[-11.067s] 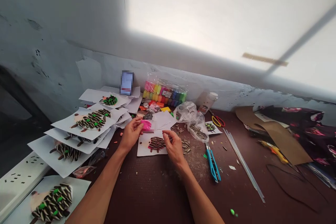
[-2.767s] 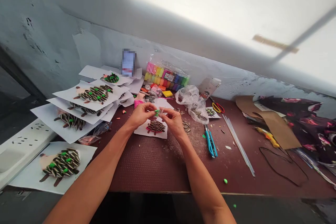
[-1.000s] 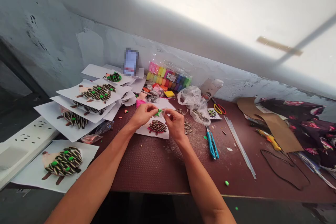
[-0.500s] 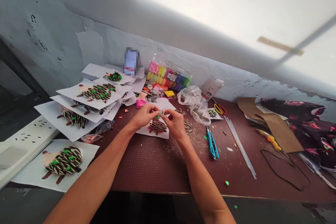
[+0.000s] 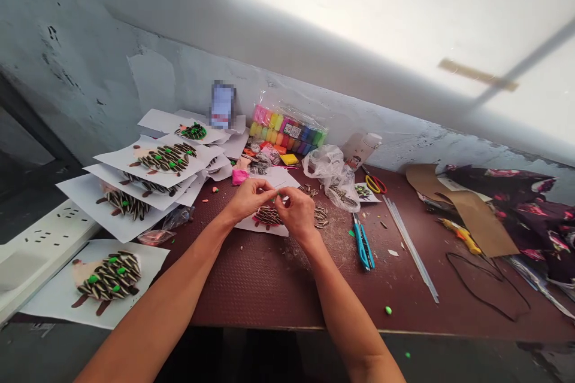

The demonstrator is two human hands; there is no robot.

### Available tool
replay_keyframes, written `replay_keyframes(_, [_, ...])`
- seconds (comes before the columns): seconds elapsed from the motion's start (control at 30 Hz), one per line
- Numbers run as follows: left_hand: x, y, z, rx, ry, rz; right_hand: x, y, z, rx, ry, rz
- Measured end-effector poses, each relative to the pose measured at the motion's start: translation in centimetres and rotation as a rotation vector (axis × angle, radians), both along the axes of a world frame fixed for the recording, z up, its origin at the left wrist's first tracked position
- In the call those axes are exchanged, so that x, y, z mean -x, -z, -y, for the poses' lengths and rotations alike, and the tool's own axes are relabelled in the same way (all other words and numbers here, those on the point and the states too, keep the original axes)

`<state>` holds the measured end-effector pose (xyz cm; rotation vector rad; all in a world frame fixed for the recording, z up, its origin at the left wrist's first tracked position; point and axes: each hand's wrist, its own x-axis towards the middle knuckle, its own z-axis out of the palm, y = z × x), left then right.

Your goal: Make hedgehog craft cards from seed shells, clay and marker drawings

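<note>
My left hand and my right hand meet above a sheet of white paper, fingertips pinched together. Between them shows a bit of green modelling clay, mostly covered by the fingers. Beneath lies a hedgehog picture with sunflower seeds for spines, partly hidden by my hands. Loose sunflower seeds lie just right of my right hand. At the lower left, another seed hedgehog on white paper carries several green clay dots.
Stacked hedgehog sheets and a power strip are at left. Behind stand clay packs and a plastic bag. To the right lie a blue utility knife, scissors, glue sticks and a yellow glue gun.
My right hand's fingers have curled in closer to the left fingertips, covering more of the green clay. The view has shifted very slightly; the things on the table stay put.
</note>
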<state>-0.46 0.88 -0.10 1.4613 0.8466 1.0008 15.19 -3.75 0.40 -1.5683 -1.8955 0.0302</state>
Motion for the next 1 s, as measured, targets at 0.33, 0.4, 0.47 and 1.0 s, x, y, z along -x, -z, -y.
replay_keyframes(0.33, [-0.1,-0.5,0.2,0.039,-0.044,0.06,-0.2,-0.2,0.2,-0.155,-0.027,-0.028])
replay_keyframes(0.4, [-0.2,-0.6,0.3,0.03,-0.059,0.064,-0.2,-0.2,0.2,-0.16,-0.023,-0.024])
replay_keyframes(0.47, [-0.2,-0.6,0.3,0.005,-0.08,0.048,-0.1,-0.1,0.1,-0.145,-0.011,-0.016])
replay_keyframes(1.0, [0.2,-1.0,-0.1,0.164,-0.159,0.109,0.0,-1.4,-0.5,0.078,-0.212,-0.851])
